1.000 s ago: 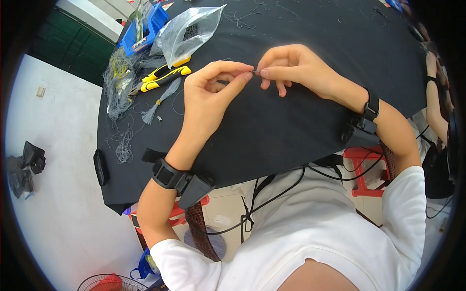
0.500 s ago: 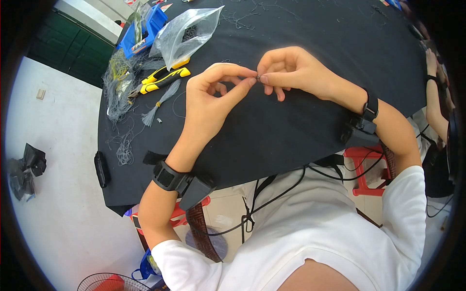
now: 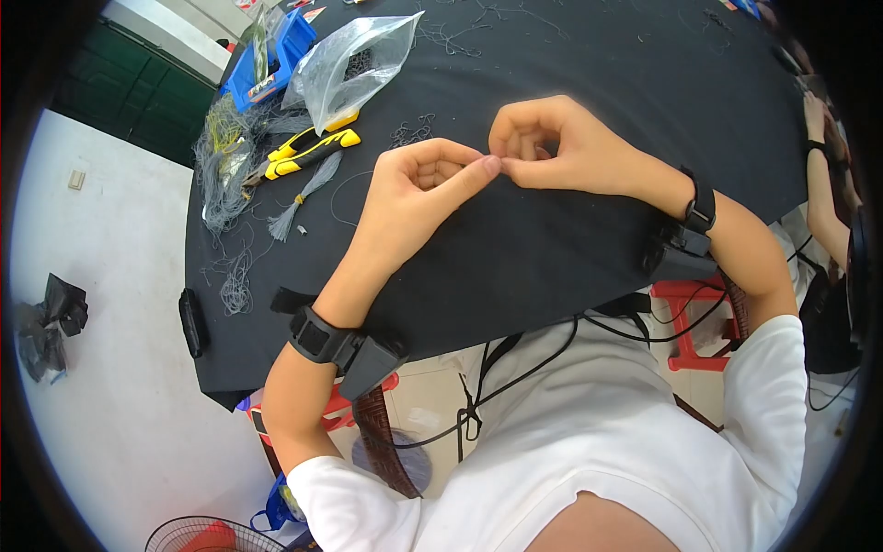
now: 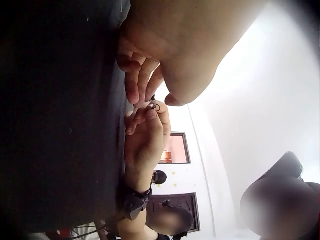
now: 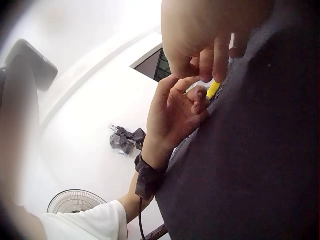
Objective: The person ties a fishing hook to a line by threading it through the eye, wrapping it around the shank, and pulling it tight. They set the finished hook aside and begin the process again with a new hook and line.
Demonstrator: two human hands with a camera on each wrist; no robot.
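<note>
A blue bin (image 3: 276,60) stands at the far left of the table, tilted in the head view, with clear and greenish plastic packets (image 3: 265,46) inside it. Just beside it, a clear plastic bag (image 3: 386,51) lies with its wide end spread out, and a cluster of small dark pieces (image 3: 360,63) shows through the film. The near end of the bag reaches the yellow-and-black pliers (image 3: 313,152), which lie next to a tangle of grey line (image 3: 219,175) and a tied bundle of grey strands (image 3: 302,201). A loose heap of small dark links (image 3: 412,132) rests on the black cloth (image 3: 515,267), just beyond the left hand (image 3: 405,193).

Both hands meet above the cloth, fingertip to fingertip. The right hand (image 3: 575,147) has its thumb and forefinger closed in a pinch, the other fingers curled in toward the palm. The left wrist view shows a small dark curved piece (image 4: 157,107) at the right thumb's tip, between the two hands. The left thumb and forefinger come together at the same spot, the remaining fingers bent; whether they also grip the piece cannot be told.
</note>
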